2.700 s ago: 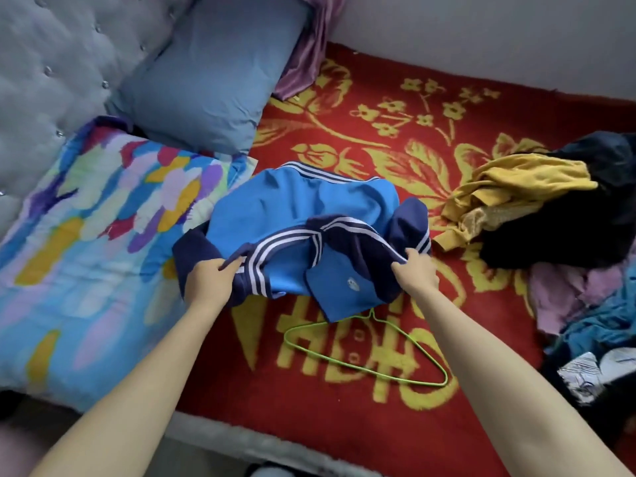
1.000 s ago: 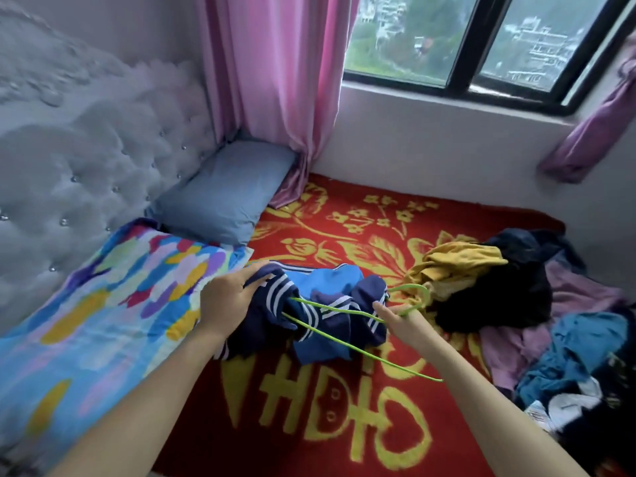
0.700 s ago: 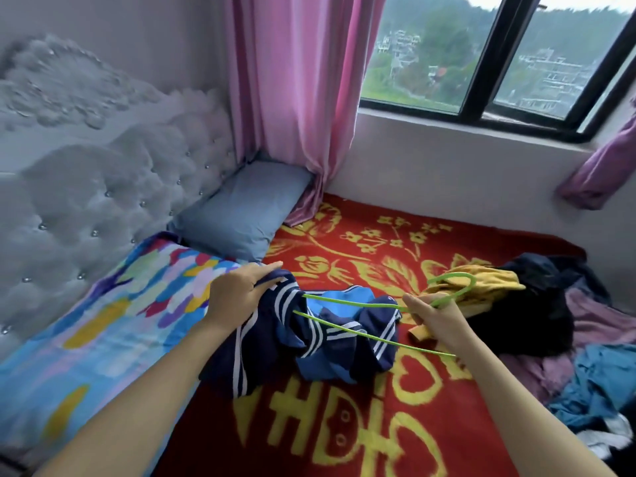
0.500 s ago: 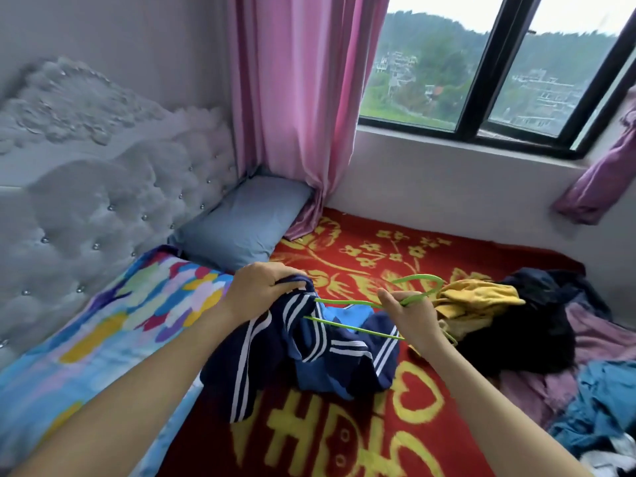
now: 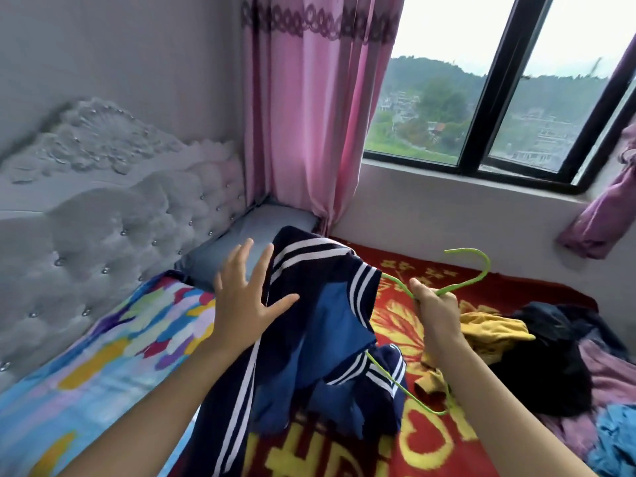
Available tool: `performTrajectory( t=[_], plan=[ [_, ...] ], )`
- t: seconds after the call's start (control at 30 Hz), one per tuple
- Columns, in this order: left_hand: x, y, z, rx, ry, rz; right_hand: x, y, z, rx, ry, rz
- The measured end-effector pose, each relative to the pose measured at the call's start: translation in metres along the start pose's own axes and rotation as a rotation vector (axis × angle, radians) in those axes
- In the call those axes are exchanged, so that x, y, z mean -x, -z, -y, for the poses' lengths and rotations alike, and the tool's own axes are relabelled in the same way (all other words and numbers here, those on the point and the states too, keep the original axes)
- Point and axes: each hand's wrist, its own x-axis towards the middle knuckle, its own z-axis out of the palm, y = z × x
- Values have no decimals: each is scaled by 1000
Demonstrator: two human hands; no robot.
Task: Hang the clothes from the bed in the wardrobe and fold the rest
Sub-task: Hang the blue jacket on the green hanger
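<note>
Navy and blue jacket (image 5: 309,339) w/ white stripes is up off the bed in the head view, its lower folds resting on the red blanket (image 5: 395,452). Left hand (image 5: 247,304) lies flat vs the jacket's left side, fingers straight and spread, thumb across the fabric. Right hand (image 5: 437,315) is clenched round the green wire hanger (image 5: 475,270) just below its hook; one hanger arm runs into the jacket. Pile of clothes (image 5: 550,346) sits at the right, yellow garment (image 5: 492,332) on its near edge. Grey pillow (image 5: 247,235) and multicolour quilt (image 5: 103,356) lie at left, by the tufted headboard (image 5: 120,218).
</note>
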Motion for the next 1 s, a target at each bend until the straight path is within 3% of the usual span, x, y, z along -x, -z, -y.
performTrajectory(
  t=[0.1, 0.17, 0.3, 0.43, 0.57, 0.67, 0.83, 0.93, 1.0],
  plan=[
    [10, -13, 14, 122, 302, 244, -5, 0, 22, -97, 8, -13],
    [6, -20, 19, 306, 383, 276, -6, 4, 38, -107, 55, -2],
    [-16, -22, 7, 460, 359, 214, -5, 16, 64, -44, 144, 7],
    [-46, -4, 6, 509, 339, 31, -10, 39, 70, 3, 170, -53],
    [-94, 39, 8, 422, 184, -110, -16, 70, 55, 74, 139, -101],
    [-114, 46, -1, 407, 85, -73, -14, 75, 40, 268, 139, -71],
    [-124, 48, -2, 354, 35, -71, -5, 63, 0, 112, -42, -78],
    [-123, 49, 10, 260, 63, 99, -1, 43, 3, 111, 55, -65],
    [-120, 53, 16, 240, 129, 311, -3, 32, 16, 57, 56, -75]
  ],
)
